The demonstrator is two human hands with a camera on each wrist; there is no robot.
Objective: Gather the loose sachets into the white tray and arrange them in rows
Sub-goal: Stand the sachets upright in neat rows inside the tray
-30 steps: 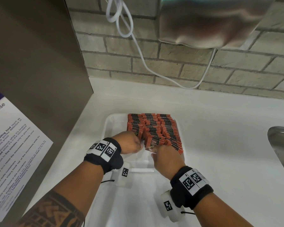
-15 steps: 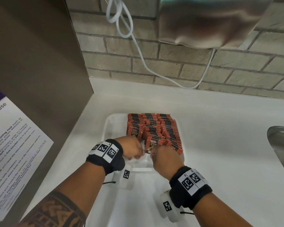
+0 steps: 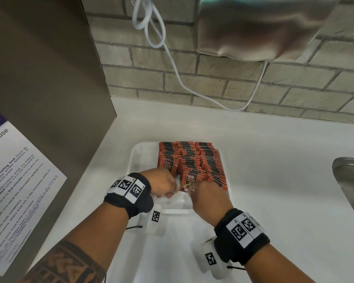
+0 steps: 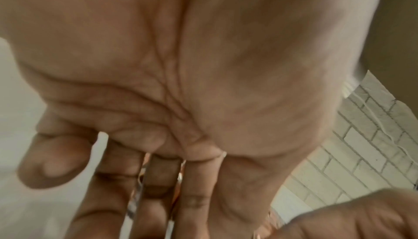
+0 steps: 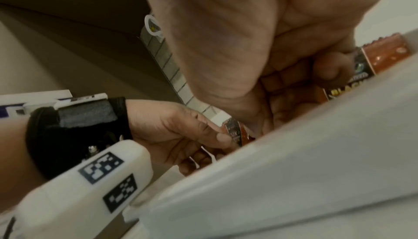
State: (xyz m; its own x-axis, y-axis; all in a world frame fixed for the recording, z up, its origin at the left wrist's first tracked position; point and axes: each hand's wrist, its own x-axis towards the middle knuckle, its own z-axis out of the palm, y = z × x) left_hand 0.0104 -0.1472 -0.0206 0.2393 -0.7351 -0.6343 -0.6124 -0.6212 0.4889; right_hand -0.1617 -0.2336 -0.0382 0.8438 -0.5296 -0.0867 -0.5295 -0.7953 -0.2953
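One white tray (image 3: 135, 160) holds three sachet rows (image 3: 194, 158); both hands' fingers (image 5: 217, 135) pinch sachets at its near end.

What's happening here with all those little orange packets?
A person is sorting sachets into a white tray on a white counter. Most already stand in rows along the tray's right side. Both hands work at the near end of the rows: the left hand pinches a sachet, and the right hand curls its fingers around the front ones.
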